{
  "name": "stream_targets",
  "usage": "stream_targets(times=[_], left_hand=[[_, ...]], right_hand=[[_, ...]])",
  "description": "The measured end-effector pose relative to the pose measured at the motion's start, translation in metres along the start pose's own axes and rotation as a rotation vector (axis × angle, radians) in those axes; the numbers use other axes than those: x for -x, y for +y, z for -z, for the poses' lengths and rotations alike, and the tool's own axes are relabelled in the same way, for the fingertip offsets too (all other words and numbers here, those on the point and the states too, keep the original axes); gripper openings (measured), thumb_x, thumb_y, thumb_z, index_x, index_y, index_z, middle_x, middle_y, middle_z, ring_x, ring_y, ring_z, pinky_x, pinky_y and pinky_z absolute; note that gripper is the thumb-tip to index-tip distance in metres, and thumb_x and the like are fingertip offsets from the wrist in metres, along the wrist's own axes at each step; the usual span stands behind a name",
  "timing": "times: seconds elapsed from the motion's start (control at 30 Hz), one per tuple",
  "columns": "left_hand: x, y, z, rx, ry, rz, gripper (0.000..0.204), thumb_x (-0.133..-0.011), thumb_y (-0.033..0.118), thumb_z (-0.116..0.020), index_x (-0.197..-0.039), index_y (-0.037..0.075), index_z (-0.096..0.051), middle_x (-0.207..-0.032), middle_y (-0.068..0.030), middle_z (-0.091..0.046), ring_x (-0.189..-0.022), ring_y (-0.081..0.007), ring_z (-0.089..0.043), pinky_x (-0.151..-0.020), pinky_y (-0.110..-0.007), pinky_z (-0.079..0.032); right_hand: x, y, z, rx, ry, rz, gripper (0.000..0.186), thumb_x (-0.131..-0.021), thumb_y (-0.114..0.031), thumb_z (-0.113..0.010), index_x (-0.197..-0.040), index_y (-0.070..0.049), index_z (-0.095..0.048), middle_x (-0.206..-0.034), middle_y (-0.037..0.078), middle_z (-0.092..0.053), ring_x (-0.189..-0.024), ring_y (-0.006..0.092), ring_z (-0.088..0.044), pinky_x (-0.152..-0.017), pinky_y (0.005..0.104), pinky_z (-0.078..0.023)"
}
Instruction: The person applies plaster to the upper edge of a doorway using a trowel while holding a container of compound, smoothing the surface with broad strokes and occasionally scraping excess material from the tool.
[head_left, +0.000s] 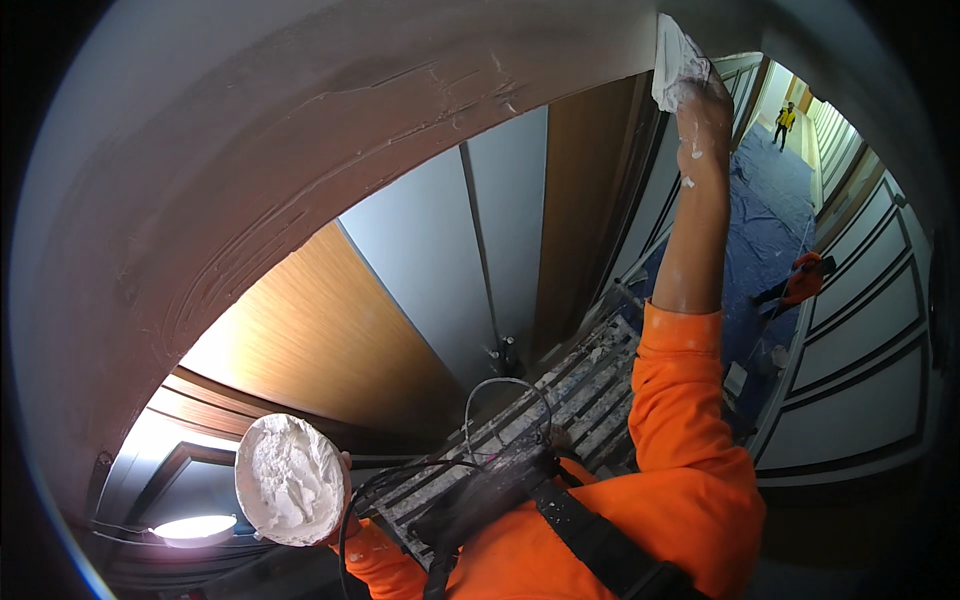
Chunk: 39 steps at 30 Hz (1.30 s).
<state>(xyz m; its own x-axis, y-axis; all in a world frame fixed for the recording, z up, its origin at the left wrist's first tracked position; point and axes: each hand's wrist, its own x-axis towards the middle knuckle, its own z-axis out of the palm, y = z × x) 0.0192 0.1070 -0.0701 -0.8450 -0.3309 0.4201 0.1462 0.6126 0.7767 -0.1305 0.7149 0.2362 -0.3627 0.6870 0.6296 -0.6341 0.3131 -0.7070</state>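
My right hand (705, 95), speckled with white, is raised at arm's length to the ceiling. Its fingers are closed round a flat, pale putty knife (676, 60) smeared with white paste. The blade's upper end meets the grey ceiling edge (600, 40); its handle is hidden in my grip. Low on the left, my left hand (346, 485) supports a round bowl (244, 480) from its right side and underneath, most of the fingers out of sight. Thick, lumpy white plaster (292, 480) fills the bowl.
Below me is a slatted, plaster-spattered platform (590, 385). A black cable (385, 475) loops beside my left arm. A round lamp (195, 530) glows at lower left. On the blue floor sheet (765, 210) stands a person in orange (803, 280); farther off is a person in yellow (786, 120).
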Motion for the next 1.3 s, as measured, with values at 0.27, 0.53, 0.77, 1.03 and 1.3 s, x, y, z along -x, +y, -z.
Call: stream_targets(times=[0.27, 0.53, 0.77, 1.03, 1.3], left_hand=[[-0.002, -0.001, 0.002, -0.005, -0.012, -0.019, 0.087, -0.081, 0.066, -0.052, -0.148, 0.018, -0.025, -0.152, -0.0063, -0.029, -0.141, -0.0281, -0.024, -0.116, -0.049, -0.017], [0.002, -0.005, 0.005, -0.005, -0.021, -0.026, 0.087, -0.081, 0.066, -0.053, -0.149, 0.018, -0.024, -0.152, -0.0059, -0.029, -0.141, -0.0276, -0.024, -0.116, -0.049, -0.016], [-0.004, 0.0, -0.001, -0.001, -0.04, -0.038, 0.087, -0.081, 0.065, -0.053, -0.149, 0.018, -0.024, -0.152, -0.0056, -0.029, -0.141, -0.0271, -0.024, -0.116, -0.048, -0.016], [-0.008, 0.002, -0.002, -0.014, -0.05, -0.062, 0.087, -0.081, 0.065, -0.054, -0.149, 0.019, -0.024, -0.152, -0.0052, -0.029, -0.141, -0.0266, -0.023, -0.116, -0.048, -0.015], [-0.006, -0.001, 0.001, -0.017, -0.069, -0.077, 0.087, -0.082, 0.064, -0.054, -0.149, 0.019, -0.023, -0.152, -0.0049, -0.029, -0.142, -0.0261, -0.023, -0.117, -0.048, -0.014]], right_hand=[[0.057, -0.019, -0.017, -0.143, -0.162, 0.089, 0.046, -0.08, -0.002, -0.052, -0.125, 0.007, -0.054, -0.12, 0.011, -0.062, -0.108, 0.0209, -0.061, -0.097, 0.0306, -0.044], [0.162, -0.077, -0.048, 0.018, -0.52, 0.488, 0.038, -0.081, 0.006, -0.046, -0.116, 0.002, -0.06, -0.112, 0.021, -0.064, -0.1, 0.0319, -0.065, -0.086, 0.0357, -0.051], [0.069, 0.006, -0.061, 0.388, -0.004, 0.899, 0.053, -0.081, 0.014, -0.047, -0.13, -0.005, -0.052, -0.13, 0.016, -0.056, -0.116, 0.0267, -0.057, -0.101, 0.0341, -0.044], [0.137, 0.024, -0.03, 0.271, -0.266, 0.652, 0.042, -0.088, -0.002, -0.044, -0.13, -0.002, -0.052, -0.126, 0.017, -0.057, -0.122, 0.026, -0.052, -0.106, 0.0374, -0.037], [0.035, -0.008, -0.058, 0.37, 0.029, 0.227, 0.052, -0.084, 0.003, -0.043, -0.134, -0.007, -0.05, -0.129, 0.017, -0.058, -0.123, 0.0287, -0.051, -0.105, 0.0291, -0.036]])
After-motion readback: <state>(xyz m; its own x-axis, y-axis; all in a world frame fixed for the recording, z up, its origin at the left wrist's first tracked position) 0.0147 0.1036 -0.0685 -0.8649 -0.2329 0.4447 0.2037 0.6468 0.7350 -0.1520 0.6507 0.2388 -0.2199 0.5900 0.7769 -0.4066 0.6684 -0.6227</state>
